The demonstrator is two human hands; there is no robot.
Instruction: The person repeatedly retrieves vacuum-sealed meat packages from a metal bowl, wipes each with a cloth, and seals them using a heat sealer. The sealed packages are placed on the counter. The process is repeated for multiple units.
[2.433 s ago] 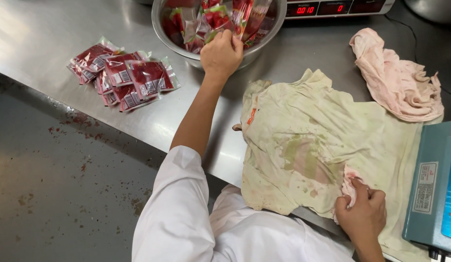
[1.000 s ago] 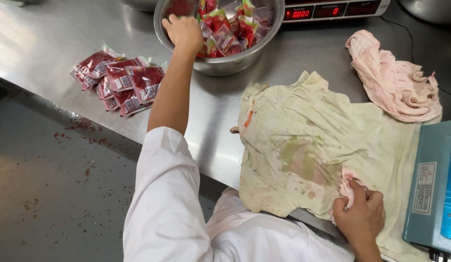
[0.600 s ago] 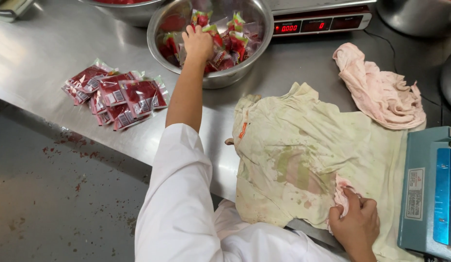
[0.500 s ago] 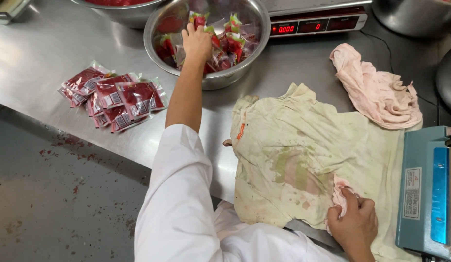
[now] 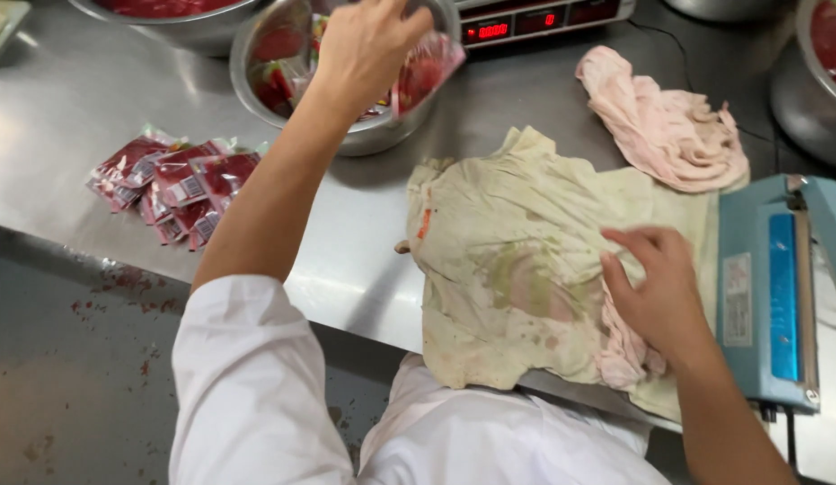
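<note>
Red sauce packet (image 5: 424,70) hung pinched in the left hand (image 5: 368,43) above the steel bowl (image 5: 364,135) (right hand (image 5: 659,292) lay open on the stained cloth (image 5: 526,260)).

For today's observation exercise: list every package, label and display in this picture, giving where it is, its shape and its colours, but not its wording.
Sachet pile: left on the steel counter, small clear packets with red filling and white labels.
Held sachet: in the left hand over the steel bowl, clear with red filling.
Scale display: top centre, dark strip, red digits.
Sealer label: pale rectangle on the blue sealer, beside the right hand.
</note>
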